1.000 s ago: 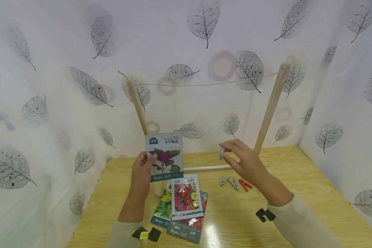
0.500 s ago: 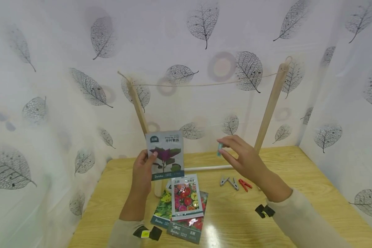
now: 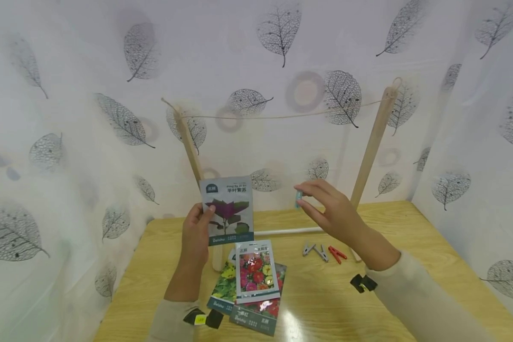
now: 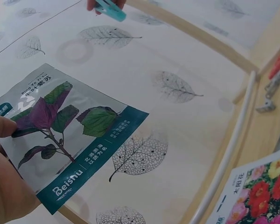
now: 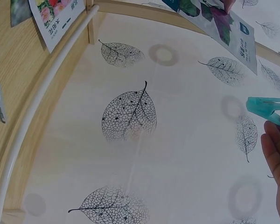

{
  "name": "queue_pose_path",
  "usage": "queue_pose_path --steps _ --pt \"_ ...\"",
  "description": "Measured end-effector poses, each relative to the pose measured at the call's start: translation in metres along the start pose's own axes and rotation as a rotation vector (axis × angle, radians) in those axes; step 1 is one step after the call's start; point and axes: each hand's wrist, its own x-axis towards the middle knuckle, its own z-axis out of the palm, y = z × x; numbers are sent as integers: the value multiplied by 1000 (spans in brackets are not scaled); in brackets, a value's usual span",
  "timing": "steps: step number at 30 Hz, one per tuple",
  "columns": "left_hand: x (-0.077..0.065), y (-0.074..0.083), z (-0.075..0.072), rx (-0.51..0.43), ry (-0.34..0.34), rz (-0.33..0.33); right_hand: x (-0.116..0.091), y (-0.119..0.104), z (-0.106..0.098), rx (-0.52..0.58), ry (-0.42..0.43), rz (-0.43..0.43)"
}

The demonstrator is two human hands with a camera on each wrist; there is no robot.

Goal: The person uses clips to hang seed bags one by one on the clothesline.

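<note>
With your left thumb across its front and the fingers going round behind, your left hand point(image 3: 195, 237) gripped the purple-leaf seed packet point(image 3: 231, 209) by its left side; the packet stood nearly upright, its printed face towards you, in front of the lower part of the left post point(image 3: 189, 147). Between the thumb and fingertips of your right hand point(image 3: 335, 213) you pinched a small teal clip point(image 3: 299, 198); it was level with the packet but apart from it, off to its right, and well below the string point(image 3: 273, 117).

Below your left hand, three more packets overlapped on the wooden table point(image 3: 325, 299); the mixed-flower packet point(image 3: 257, 270) lay on top, across the yellow-flower packet point(image 3: 224, 289) and the red-flower packet point(image 3: 256, 319); below your right hand lay two grey clips point(image 3: 322, 253), with a red clip point(image 3: 337, 254) just beside them.

Behind the loose clips, a white rod point(image 3: 288, 231) ran low between the left post and the right post point(image 3: 372, 147); the string crossed between the post tops; beyond it all hung a pale sheet point(image 3: 282, 147) printed with leaf skeletons.
</note>
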Motion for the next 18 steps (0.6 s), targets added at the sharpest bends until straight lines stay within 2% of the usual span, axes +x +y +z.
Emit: queue_pose_path --steps 18 --pt "6 6 4 -44 -10 48 24 1 0 10 51 -55"
